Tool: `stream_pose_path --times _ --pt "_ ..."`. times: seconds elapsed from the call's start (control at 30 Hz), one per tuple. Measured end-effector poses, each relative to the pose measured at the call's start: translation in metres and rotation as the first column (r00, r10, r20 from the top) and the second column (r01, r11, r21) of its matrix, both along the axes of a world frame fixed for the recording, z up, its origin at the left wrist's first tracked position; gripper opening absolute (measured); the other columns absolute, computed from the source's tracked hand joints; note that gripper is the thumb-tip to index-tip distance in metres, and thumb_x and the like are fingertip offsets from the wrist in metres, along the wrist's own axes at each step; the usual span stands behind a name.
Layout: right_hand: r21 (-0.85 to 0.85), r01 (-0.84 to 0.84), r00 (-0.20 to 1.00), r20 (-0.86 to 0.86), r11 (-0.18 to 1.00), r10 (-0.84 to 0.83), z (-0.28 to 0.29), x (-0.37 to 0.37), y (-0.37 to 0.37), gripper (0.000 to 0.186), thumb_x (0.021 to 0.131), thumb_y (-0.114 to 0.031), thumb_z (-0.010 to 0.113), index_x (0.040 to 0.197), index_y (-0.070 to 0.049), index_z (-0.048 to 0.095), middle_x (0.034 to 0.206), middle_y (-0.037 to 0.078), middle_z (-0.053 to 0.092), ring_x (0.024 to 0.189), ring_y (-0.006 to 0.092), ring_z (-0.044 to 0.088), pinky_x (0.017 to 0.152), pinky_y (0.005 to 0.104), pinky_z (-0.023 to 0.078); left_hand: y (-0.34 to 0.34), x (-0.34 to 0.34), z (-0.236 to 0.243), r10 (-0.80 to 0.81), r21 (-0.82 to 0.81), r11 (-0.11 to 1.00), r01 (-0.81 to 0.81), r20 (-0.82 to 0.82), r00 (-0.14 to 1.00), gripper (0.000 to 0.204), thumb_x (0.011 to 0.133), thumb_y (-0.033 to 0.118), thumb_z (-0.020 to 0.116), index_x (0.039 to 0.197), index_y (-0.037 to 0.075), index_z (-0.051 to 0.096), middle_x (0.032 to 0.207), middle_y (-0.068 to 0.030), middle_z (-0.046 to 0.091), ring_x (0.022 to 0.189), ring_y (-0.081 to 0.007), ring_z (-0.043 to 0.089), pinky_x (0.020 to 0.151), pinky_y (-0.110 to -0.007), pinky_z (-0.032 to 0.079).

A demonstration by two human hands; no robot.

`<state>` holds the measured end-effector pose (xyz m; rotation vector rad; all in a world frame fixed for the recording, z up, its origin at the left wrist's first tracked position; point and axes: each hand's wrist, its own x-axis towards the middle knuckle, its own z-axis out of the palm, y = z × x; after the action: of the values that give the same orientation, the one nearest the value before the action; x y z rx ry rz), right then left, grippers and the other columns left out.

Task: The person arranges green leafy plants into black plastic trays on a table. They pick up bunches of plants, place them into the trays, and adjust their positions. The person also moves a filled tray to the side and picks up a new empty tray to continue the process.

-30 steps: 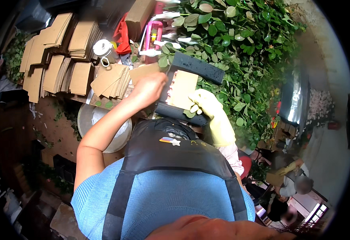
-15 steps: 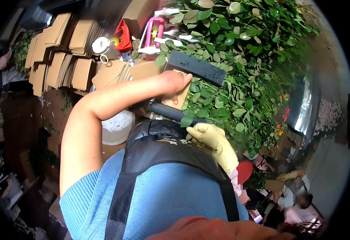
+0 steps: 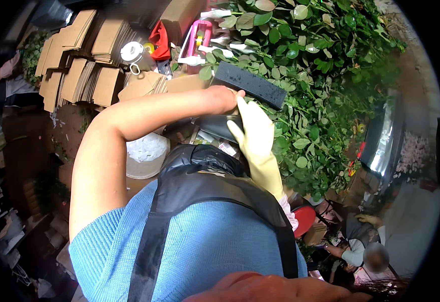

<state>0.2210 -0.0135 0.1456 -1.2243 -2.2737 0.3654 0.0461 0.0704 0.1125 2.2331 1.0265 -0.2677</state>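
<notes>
Cardboard stacks [image 3: 73, 79] fill the left end of the table [image 3: 182, 72], and leafy stems [image 3: 320, 100] crowd its right side, so the open room is narrow, near the middle of the near edge. There a dark ribbed block [image 3: 250, 84] lies slantwise, just beyond the hands. The bare left hand [image 3: 224, 99] reaches rightward, its elbow bent outward; the fingers are partly hidden, so I cannot tell what it holds. The gloved right hand [image 3: 254, 128] points away from the body, thumb well parted from the fingers, fingertips just beside the left hand.
</notes>
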Motion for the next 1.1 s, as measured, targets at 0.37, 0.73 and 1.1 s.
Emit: stream_pose_path --times 0.37,0.73,1.1 --pt "-0.648 0.239 0.937 -0.042 0.723 -0.347 -0.051 0.004 0.029 0.021 0.085 -0.025 0.076 0.093 -0.006 0.075 0.093 0.014 0.074 0.088 0.0294 0.071 0.082 0.0409 0.054 -0.056 -0.056 -0.011 -0.474 0.526 0.801 0.285 0.269 0.838 0.036 0.089 0.017 0.062 0.122 0.000 0.064 0.126 -0.0142 0.068 0.118 -0.0291 0.065 0.105 -0.042 0.051" --pt "-0.405 0.094 0.976 0.219 0.909 -0.003 0.045 -0.008 0.094 0.052 0.089 -0.024 0.073 0.135 -0.003 0.059 0.123 0.023 0.067 0.115 0.0391 0.064 0.101 0.0428 0.050 -0.061 -0.060 -0.053 -0.419 0.652 0.758 0.015 0.469 0.777 0.035 0.093 0.026 0.068 0.123 0.006 0.069 0.135 -0.0078 0.065 0.132 -0.0252 0.057 0.114 -0.046 0.044" --pt "-0.133 0.056 0.709 0.703 0.990 0.055 -0.008 -0.039 0.014 0.028 0.104 -0.026 0.047 0.100 -0.009 0.069 0.083 0.012 0.073 0.077 0.0318 0.072 0.069 0.0448 0.057 -0.069 -0.057 -0.066 -0.410 0.747 0.628 -0.217 0.555 0.724 0.026 0.088 0.029 0.074 0.108 0.013 0.074 0.105 -0.0023 0.073 0.092 -0.0198 0.068 0.077 -0.034 0.050"
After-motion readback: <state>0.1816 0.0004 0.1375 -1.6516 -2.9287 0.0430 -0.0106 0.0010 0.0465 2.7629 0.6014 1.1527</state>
